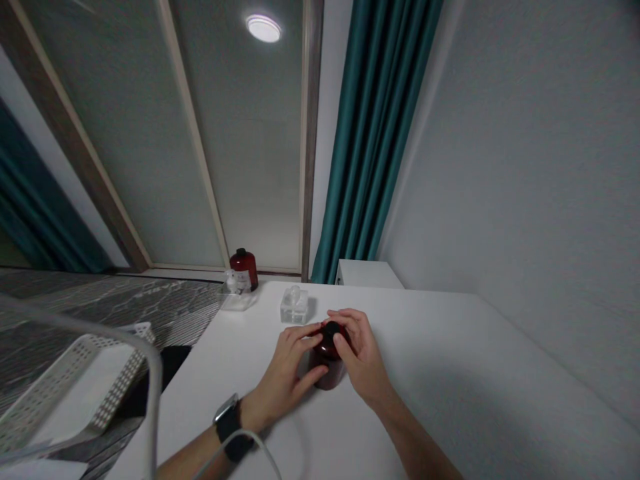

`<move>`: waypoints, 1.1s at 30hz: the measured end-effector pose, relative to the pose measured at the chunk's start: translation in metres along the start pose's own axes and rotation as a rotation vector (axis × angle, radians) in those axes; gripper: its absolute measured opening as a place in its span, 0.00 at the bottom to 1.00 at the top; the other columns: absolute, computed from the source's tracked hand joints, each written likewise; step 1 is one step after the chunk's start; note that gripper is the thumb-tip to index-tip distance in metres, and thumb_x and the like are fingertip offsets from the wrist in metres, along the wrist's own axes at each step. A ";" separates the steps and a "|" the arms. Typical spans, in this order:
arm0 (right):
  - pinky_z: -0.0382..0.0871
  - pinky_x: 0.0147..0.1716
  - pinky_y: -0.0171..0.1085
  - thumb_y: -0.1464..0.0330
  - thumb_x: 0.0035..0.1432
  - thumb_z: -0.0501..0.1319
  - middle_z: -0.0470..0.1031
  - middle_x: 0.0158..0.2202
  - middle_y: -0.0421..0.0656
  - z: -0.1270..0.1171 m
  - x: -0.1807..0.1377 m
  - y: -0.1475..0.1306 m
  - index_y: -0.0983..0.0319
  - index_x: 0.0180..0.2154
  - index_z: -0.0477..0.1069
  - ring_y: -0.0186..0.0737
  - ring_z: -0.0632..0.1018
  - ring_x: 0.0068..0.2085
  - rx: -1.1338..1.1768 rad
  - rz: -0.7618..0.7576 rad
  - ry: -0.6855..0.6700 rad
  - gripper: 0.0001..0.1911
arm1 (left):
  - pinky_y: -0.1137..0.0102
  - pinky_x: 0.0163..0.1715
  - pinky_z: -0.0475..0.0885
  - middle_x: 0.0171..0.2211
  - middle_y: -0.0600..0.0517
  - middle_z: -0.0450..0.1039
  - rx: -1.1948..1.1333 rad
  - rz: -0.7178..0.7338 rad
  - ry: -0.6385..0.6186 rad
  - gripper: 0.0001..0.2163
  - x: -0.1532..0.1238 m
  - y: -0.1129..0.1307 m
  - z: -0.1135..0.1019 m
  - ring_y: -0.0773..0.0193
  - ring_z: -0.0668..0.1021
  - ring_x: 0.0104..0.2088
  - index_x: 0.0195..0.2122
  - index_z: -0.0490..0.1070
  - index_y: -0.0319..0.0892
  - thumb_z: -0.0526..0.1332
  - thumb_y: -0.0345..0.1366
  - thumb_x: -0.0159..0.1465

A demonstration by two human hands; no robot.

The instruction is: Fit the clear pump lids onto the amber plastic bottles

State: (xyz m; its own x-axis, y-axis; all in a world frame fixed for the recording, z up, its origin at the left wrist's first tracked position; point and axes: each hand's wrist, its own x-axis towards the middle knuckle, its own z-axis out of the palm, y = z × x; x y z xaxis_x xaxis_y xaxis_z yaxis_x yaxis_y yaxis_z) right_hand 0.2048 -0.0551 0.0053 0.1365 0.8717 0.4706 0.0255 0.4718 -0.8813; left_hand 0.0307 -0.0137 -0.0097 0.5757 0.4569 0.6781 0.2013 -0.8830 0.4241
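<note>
A dark red-brown bottle (331,379) with a black cap stands on the white table in front of me. My left hand (287,363), with a dark smartwatch on its wrist, is around the bottle's left side, fingertips near the shoulder and thumb low on the body. From the other side my right hand (364,360) curls around the shoulder, its thumb beside the cap. Behind the bottle sits a small clear square container (294,307). At the table's far left corner is a similar red-brown bottle (249,263) with a pale label, partly behind a clear plastic item (235,299).
The white table (425,373) meets a grey wall on the right. A white basket (45,380) with perforated sides is at the lower left, below the table edge. A pale curved tube (154,400) crosses the left foreground. Teal curtains (375,133) hang behind, beside glass panels.
</note>
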 end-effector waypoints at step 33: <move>0.57 0.64 0.52 0.61 0.64 0.55 0.70 0.59 0.48 -0.029 0.076 0.067 0.59 0.58 0.64 0.47 0.70 0.60 -0.311 -0.045 0.148 0.23 | 0.61 0.48 0.75 0.50 0.43 0.71 0.147 0.027 -0.189 0.16 0.002 -0.019 -0.022 0.55 0.76 0.47 0.53 0.68 0.44 0.56 0.28 0.64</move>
State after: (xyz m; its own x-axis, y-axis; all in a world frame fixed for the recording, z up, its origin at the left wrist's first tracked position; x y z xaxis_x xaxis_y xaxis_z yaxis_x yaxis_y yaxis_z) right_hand 0.2457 0.0389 -0.0191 0.2696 0.8118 0.5179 0.3324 0.4263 -0.8413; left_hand 0.0102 0.0066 -0.0035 0.7175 0.4168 0.5581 0.2892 -0.9071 0.3057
